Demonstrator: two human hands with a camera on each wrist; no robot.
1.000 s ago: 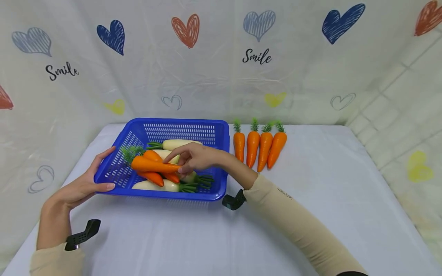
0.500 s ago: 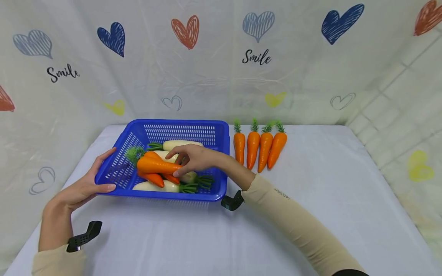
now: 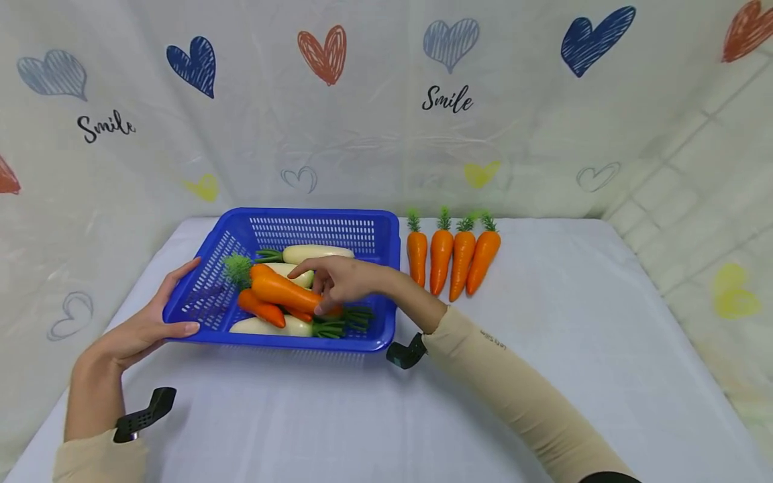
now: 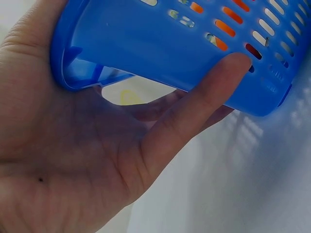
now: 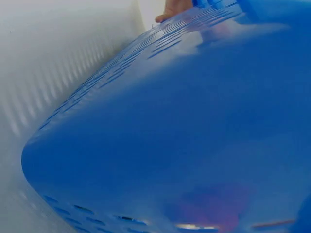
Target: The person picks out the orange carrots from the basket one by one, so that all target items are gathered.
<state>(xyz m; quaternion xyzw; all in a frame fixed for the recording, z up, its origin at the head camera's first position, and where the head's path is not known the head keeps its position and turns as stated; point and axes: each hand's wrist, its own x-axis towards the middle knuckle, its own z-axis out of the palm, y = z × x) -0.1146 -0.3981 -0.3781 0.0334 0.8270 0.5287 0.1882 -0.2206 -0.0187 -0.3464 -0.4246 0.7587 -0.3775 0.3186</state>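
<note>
In the head view my left hand holds the left end of a blue slotted plastic basket, thumb along the front rim. The left wrist view shows its fingers against the basket's outer wall and under it. My right hand reaches over the basket's right side and pinches an orange carrot near its narrow end, green top pointing left. Beneath that carrot lie other carrots. White radishes with green stems lie around them. The right wrist view is mostly filled by the basket's outer wall.
Several carrots with green tops lie in a row on the white-covered table, right of the basket. Behind the table hangs a white curtain printed with hearts. Dark wrist cameras sit on both forearms.
The pinched carrot has shifted right within the basket and swung its narrow end toward the front, following the right hand's fingers. My left hand and the basket stay nearly in place.
</note>
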